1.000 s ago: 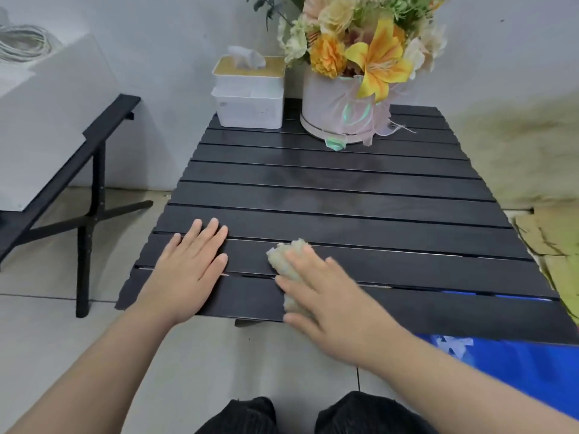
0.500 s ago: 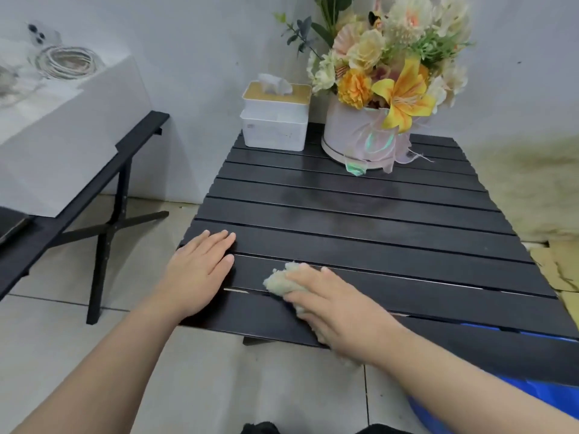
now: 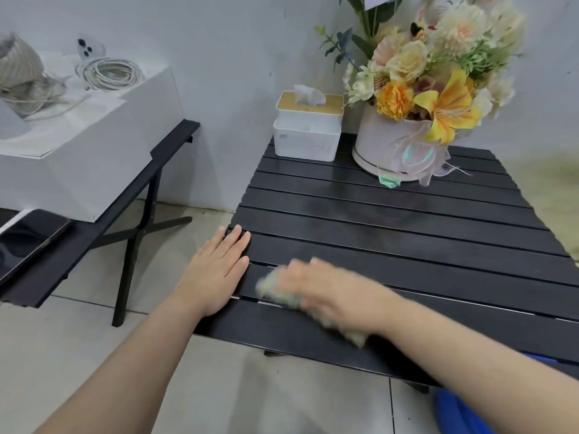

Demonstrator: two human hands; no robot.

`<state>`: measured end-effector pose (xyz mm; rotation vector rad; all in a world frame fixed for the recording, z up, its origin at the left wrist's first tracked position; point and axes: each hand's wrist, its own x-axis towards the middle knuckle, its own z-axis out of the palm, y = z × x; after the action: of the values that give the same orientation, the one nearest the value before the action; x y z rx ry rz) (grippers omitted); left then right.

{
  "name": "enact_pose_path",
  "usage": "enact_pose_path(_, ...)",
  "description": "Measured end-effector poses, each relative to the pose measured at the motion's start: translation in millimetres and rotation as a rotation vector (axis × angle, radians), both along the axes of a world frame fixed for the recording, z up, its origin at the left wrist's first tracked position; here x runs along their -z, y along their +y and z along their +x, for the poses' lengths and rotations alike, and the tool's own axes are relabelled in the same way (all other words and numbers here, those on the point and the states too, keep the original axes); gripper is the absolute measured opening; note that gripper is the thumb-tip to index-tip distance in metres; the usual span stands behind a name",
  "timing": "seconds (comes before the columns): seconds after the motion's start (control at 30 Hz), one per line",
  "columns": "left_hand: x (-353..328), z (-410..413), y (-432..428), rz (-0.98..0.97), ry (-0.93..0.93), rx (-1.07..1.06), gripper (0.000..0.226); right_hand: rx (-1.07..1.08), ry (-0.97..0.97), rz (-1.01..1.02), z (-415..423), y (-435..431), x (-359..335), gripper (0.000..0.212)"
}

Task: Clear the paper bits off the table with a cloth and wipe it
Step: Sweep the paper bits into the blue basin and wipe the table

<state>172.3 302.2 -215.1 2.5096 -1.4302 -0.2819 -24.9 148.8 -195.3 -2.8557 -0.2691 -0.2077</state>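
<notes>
Two hands on tabletop (image 3: 391, 233): left hand (image 3: 216, 274) flat, open; right hand (image 3: 326, 292), blurred, grips cloth (image 3: 275, 292), still near front-left corner; wiping continues.

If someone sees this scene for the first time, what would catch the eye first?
Probably the bright flower arrangement at the far right of the black slatted table, beside a white tissue box. Next, the blurred right hand pressing a pale cloth near the front edge, with the left hand flat beside it.
</notes>
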Motion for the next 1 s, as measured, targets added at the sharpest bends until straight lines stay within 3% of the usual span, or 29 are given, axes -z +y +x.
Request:
enact_pose_path(0.1,-2,-1,0,-0.011,0.012,-0.011,0.078,0.494,0.062,0.117,32,-43,0,0.049)
enact_pose_path(0.13,-2,-1,0,-0.008,0.02,-0.014,0.072,0.547,0.078,0.096,35,-44,2,0.05)
enact_pose_path(0.23,-4,-1,2,-0.024,0.052,0.0,0.073,0.217,-0.036,0.051,11,-10,12,0.039)
enact_pose_path(0.3,-6,3,0,-0.066,0.095,-0.028,0.067,-0.023,0.013,0.134,-16,8,15,0.036)
enact_pose_path(0.37,-9,12,-12,-0.106,0.116,-0.058,0.055,-0.086,0.013,0.173,-24,-3,6,0.043)
enact_pose_path(0.4,-10,17,-22,-0.122,0.102,-0.065,0.05,-0.021,-0.024,0.204,-18,-14,0,0.045)
enact_pose_path(0.5,-11,26,-64,-0.126,0.026,-0.053,0.049,0.456,-0.124,0.356,30,-51,-16,0.048)
enact_pose_path(0.57,-9,30,-90,-0.071,-0.002,-0.043,0.051,0.665,-0.037,0.325,69,-58,-9,0.054)
enact_pose_path(0.67,-3,35,-105,0.051,-0.062,-0.031,0.052,0.809,0.148,0.086,99,-46,11,0.056)
enact_pose_path(0.83,-1,34,-102,0.078,-0.066,-0.022,0.052,0.768,0.222,-0.059,66,-60,8,0.052)
enact_pose_path(0.9,-1,35,-104,0.072,-0.075,-0.026,0.052,0.915,0.237,-0.094,35,-93,7,0.051)
enact_pose_path(1.0,-1,34,-104,0.072,-0.074,-0.025,0.052,1.305,0.263,-0.061,5,-143,8,0.05)
